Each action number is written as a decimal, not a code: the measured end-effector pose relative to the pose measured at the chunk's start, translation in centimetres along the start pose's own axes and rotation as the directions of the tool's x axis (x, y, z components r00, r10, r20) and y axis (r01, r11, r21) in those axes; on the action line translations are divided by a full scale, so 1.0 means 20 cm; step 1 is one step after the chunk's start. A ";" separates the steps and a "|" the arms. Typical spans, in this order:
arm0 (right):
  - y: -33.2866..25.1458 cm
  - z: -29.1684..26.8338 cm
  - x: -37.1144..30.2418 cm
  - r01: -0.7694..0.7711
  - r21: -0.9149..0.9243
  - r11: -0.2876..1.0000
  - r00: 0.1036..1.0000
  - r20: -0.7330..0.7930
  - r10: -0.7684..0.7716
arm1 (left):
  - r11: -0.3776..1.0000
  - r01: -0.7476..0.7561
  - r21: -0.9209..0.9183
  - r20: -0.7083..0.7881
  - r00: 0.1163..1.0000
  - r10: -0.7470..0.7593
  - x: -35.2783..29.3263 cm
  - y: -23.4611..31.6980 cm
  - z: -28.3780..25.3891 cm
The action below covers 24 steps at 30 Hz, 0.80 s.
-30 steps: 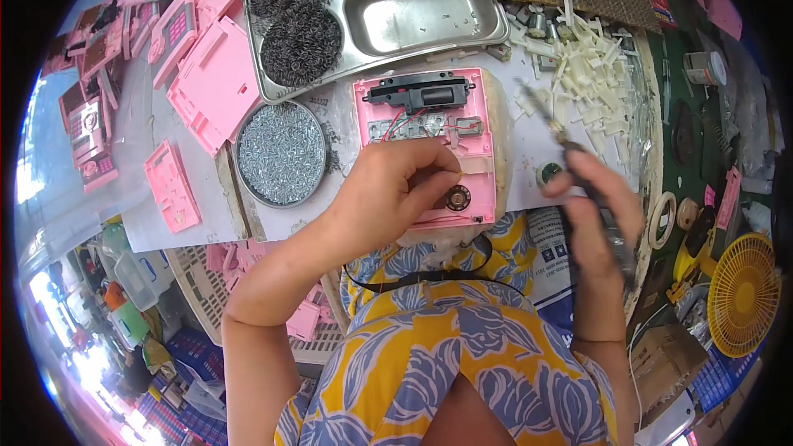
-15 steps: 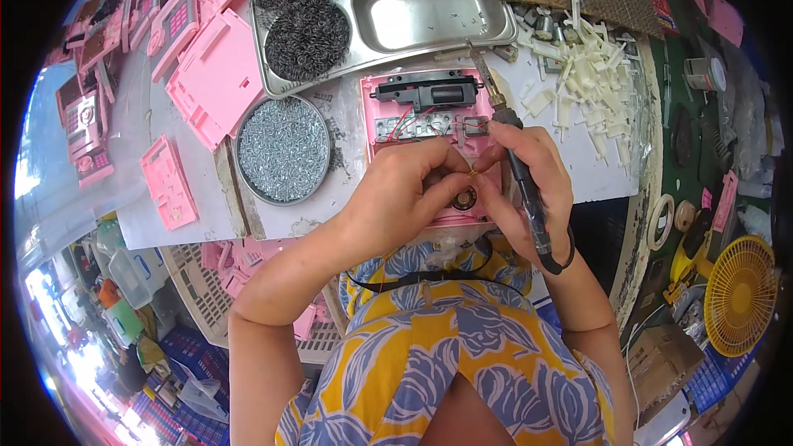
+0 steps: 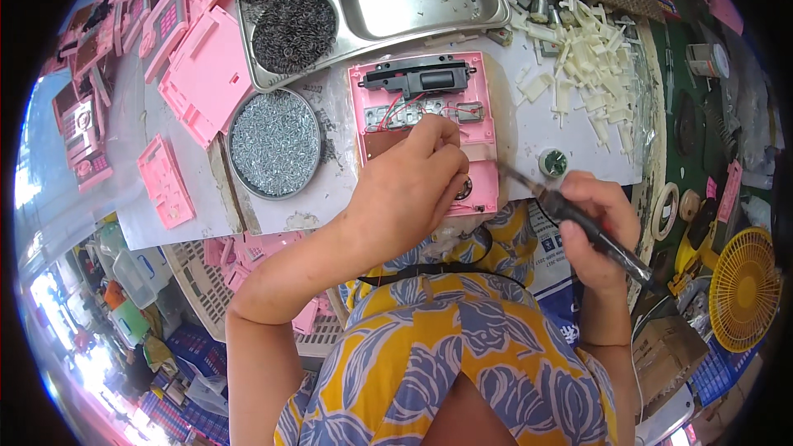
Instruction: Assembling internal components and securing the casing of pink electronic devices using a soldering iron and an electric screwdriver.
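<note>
A black-handled soldering iron (image 3: 595, 239) is gripped in my right hand (image 3: 607, 219), its thin metal tip pointing up and left toward the right edge of a pink plastic housing (image 3: 487, 186). Over that housing is my left hand (image 3: 409, 186), its fingers curled together; whatever they pinch is hidden. Inside the housing sit a black plastic mechanism (image 3: 442, 80), a grey metal strip (image 3: 401, 114) with red wires, and a brown circuit board (image 3: 382, 144) partly covered by my left hand. A round dark part (image 3: 465, 189) shows beside my left fingers.
Behind the housing stands a metal tray (image 3: 413, 37) with black springs. A round dish (image 3: 275, 144) of small silvery screws is on the left, with pink plastic parts (image 3: 206, 74) beyond. White plastic pieces (image 3: 591, 74) lie right, near a small round pot (image 3: 553, 162).
My right hand has moved right and down with the soldering iron, away from the housing, uncovering the small pot. My left hand stays over the housing, its fingers now higher and more curled.
</note>
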State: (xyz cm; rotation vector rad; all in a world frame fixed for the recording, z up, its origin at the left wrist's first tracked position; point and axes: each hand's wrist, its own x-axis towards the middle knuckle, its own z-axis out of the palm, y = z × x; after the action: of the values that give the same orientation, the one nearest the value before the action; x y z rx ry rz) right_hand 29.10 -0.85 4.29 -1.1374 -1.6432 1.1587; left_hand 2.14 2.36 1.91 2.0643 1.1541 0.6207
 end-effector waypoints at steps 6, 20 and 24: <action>0.06 0.02 -0.03 0.090 0.004 0.996 0.995 0.049 -0.090 | 0.996 0.010 0.087 0.028 1.000 -0.013 0.01 0.02 0.00; 0.03 0.03 0.04 0.066 -0.040 0.997 0.989 0.136 -0.060 | 0.991 0.018 0.129 0.044 0.999 -0.024 0.00 0.03 0.00; 0.02 0.01 0.03 0.071 -0.042 0.997 0.993 0.092 -0.067 | 0.991 -0.001 0.137 0.030 1.000 -0.003 0.00 0.02 0.00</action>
State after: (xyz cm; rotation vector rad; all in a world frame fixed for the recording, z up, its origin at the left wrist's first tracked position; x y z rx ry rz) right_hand 28.92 -0.33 3.93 -1.0610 -1.7726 1.1487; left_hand 2.41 2.26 2.25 2.1805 1.2100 0.5204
